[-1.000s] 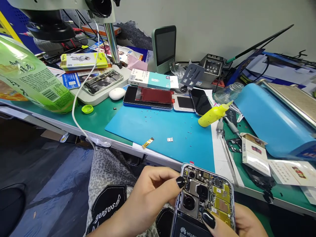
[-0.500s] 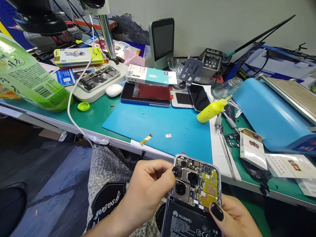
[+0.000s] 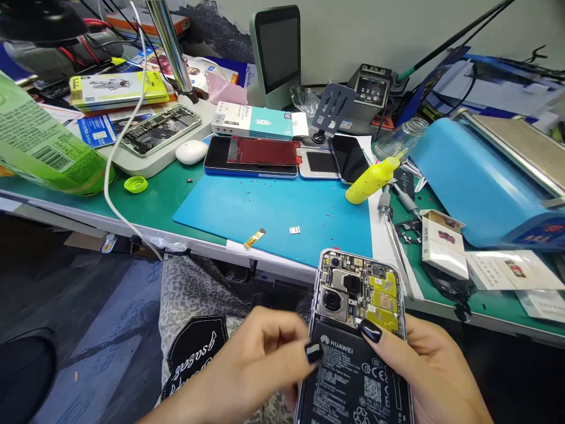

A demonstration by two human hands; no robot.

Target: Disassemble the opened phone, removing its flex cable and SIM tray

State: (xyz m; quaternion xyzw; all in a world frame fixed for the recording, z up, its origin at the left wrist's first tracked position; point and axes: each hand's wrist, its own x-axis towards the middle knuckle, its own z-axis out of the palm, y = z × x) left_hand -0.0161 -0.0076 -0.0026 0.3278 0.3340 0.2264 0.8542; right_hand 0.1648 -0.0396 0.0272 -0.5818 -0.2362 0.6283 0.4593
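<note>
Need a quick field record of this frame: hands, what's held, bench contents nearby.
right hand: holds opened phone from the right, thumb on battery
left hand: fingertips at the phone's left edge
phone state: back cover off, cameras and board exposed
phone position: in front of the bench edge, over the lap
blue mat: small screws scattered, gold flex strip
behind mat: yellow bottle, two dark phones
</note>
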